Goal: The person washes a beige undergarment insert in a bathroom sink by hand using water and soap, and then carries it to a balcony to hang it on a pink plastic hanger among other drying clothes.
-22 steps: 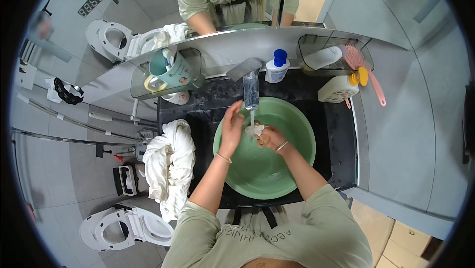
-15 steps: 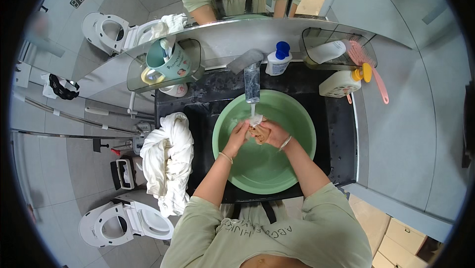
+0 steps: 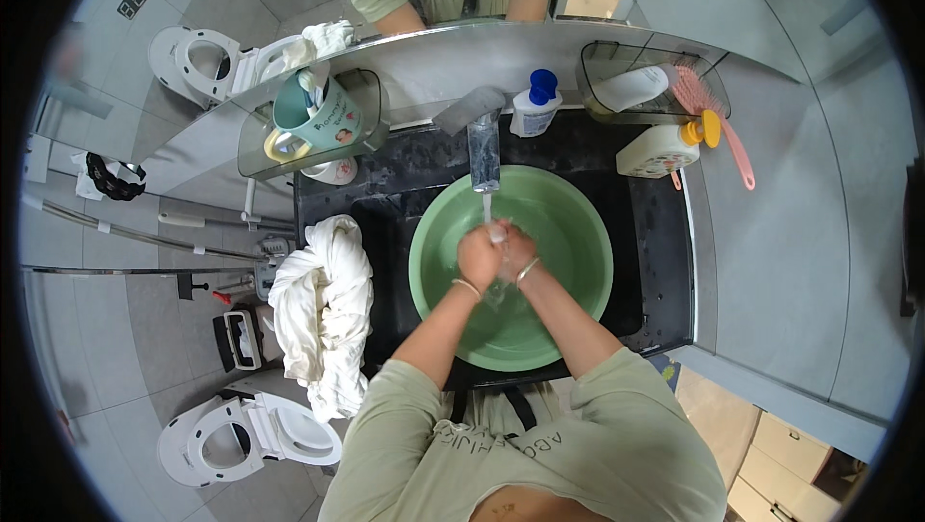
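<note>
Grey tiled bathroom floor (image 3: 87, 349), white toilet (image 3: 246, 435), mirror (image 3: 289, 2) above a black counter (image 3: 655, 262), grey wall (image 3: 800, 262)

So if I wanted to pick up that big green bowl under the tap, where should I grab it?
Probably by the rim, with one hand on each side. The green bowl is wide, round and has no handles, and water seems to be running into it, so a two-sided hold should keep it level. Come from the front edge nearest the person, since the tap hangs over the back.
</note>
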Demonstrator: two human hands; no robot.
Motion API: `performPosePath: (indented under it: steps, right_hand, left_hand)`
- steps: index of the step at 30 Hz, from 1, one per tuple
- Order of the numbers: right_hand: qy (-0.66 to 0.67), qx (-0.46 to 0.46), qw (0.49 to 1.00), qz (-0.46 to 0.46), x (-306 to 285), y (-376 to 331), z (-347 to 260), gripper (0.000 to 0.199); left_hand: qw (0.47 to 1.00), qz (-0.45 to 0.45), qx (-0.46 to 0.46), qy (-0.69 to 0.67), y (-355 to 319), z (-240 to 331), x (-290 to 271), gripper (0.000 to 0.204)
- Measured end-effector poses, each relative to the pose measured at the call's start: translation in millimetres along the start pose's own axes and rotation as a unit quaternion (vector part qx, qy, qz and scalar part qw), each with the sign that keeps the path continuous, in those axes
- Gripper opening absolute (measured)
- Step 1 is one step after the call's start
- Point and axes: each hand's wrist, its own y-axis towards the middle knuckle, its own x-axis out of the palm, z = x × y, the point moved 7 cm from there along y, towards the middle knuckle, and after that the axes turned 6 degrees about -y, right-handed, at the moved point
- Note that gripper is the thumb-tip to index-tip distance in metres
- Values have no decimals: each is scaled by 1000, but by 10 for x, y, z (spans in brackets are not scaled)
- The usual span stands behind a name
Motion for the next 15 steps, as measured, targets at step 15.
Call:
performPosePath:
  steps: [15]
  right_hand:
    - [-427, -1, 902, 71, -37, -228, -109, 35]
  left_hand:
    - [994, -68, -88, -7, -22, -283, 23, 25]
